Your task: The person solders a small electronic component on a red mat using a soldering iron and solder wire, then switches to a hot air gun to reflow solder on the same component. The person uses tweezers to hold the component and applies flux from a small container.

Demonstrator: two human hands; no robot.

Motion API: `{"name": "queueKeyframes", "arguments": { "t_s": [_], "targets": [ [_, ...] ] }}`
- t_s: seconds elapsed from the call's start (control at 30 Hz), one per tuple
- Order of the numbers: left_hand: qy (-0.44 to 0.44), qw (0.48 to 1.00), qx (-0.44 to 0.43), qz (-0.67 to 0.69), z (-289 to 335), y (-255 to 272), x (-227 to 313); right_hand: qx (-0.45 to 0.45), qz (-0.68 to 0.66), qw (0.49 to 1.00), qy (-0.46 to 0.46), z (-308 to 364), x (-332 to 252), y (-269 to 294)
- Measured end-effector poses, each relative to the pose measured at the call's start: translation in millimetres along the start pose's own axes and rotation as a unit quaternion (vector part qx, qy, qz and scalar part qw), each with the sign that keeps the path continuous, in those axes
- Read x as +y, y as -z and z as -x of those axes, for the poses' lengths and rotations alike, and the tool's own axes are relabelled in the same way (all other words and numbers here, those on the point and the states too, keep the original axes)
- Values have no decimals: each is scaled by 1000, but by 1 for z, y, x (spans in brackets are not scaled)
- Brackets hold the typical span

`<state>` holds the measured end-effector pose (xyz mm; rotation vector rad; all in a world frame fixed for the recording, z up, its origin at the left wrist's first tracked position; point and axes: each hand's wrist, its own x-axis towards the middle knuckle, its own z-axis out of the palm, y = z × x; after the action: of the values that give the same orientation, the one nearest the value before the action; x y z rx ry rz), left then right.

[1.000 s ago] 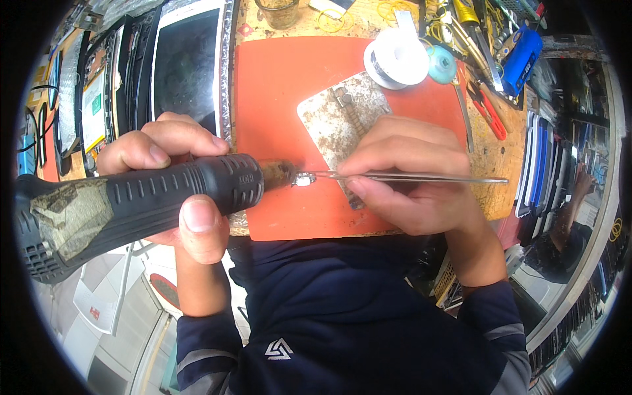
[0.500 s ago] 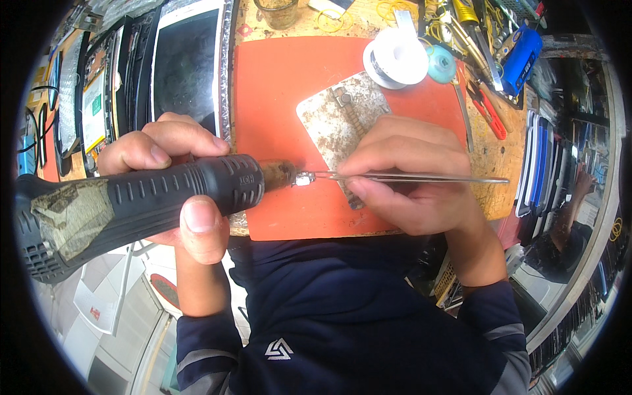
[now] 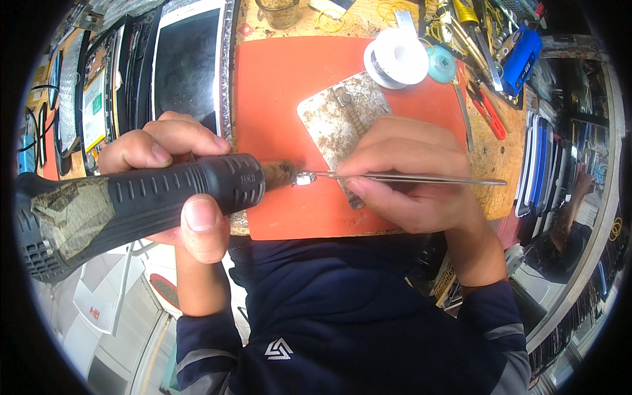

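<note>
My left hand (image 3: 191, 141) is wrapped round a black hot air gun (image 3: 145, 187), with peeling tape on its handle and its browned nozzle pointing right. In a pinch, my right hand (image 3: 408, 174) holds metal tweezers (image 3: 434, 179). At the tweezers' tips, right in front of the nozzle, is a small shiny silvery piece (image 3: 304, 178), too small to name. Both tools are above an orange mat (image 3: 283, 85). Partly hidden behind my right hand lies a stained white plate (image 3: 322, 112) with a small metal clamp-like strip (image 3: 349, 108) on it.
A white spool (image 3: 396, 58) of wire and a teal round container (image 3: 441, 64) stand at the mat's far right. Beyond them lie red-handled pliers (image 3: 488, 112), a blue device (image 3: 521, 58) and several hand tools. On the left is a tablet-like panel (image 3: 187, 66); a glass cup (image 3: 278, 12) stands far back.
Almost nothing differs. The tweezers and the silvery piece have shifted very slightly at the nozzle; my left hand and the hot air gun keep their place.
</note>
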<state>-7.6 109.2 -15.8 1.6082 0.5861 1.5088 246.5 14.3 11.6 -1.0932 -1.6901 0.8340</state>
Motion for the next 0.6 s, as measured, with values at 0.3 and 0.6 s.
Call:
{"name": "queueKeyframes", "arguments": {
  "t_s": [0.3, 0.6],
  "targets": [
    [2, 1000, -6, -6, -1, 1, 1, -2, -3, 1000, -3, 0, 0, 0],
    [-1, 1000, -6, -4, -1, 1, 1, -6, -2, 1000, -4, 0, 0, 1]
  ]
}}
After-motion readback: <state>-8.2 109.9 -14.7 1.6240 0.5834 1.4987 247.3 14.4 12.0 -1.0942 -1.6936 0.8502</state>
